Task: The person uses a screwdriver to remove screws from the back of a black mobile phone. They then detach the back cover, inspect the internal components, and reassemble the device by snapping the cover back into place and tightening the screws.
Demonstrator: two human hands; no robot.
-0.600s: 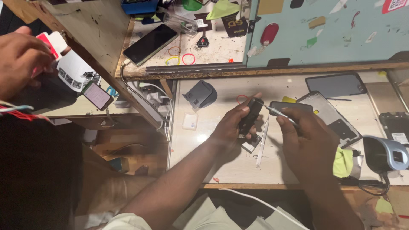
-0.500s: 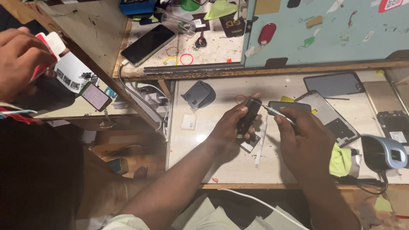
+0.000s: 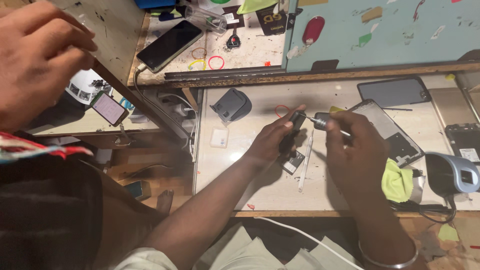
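1. This is a small phone-repair workshop, set up at a worn, stained workbench (image 3: 260, 175) with a wooden front edge.
2. Opened phones lie about: a bare phone frame (image 3: 387, 132), a dark screen panel (image 3: 394, 91) and another phone body (image 3: 462, 142) at the right edge.
3. A whole phone (image 3: 170, 44) sits plugged into a cable on a scratched upper shelf (image 3: 240, 55), among rubber bands (image 3: 207, 62).
4. A thin screwdriver (image 3: 325, 122) is at work on a small dark phone (image 3: 291, 132), with a white pry stick (image 3: 305, 162) beside it.
5. A green cloth (image 3: 397, 180) and tangled cables (image 3: 170, 107) add to the clutter.
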